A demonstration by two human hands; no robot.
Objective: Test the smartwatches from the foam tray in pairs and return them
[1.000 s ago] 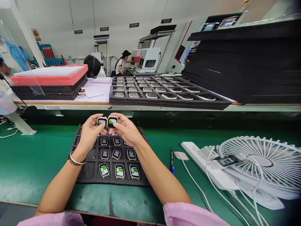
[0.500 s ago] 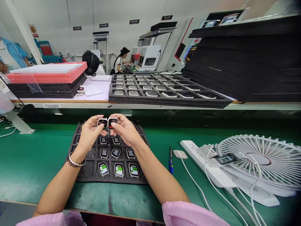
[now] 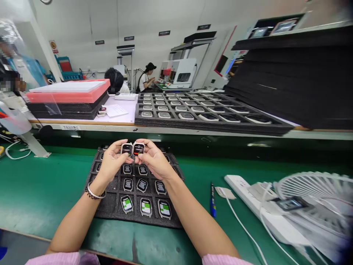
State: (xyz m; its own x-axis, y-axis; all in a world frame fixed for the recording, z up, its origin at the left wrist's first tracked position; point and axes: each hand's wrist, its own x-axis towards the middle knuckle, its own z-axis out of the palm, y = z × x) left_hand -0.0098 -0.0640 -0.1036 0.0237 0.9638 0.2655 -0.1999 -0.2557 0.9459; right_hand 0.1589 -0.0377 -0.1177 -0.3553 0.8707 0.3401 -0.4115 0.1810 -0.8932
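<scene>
Together, the left hand [image 3: 111, 164] pinches one white-rimmed smartwatch [image 3: 127, 148] at its 1 o'clock, the right hand [image 3: 154, 162] a red-lit second smartwatch [image 3: 138, 148] at its 11 o'clock.

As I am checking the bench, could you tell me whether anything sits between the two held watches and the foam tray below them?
Nothing visible does. The left hand holds the left watch and the right hand the right watch, just above the foam tray; only the hands themselves come between, and cells under them are hidden.
</scene>
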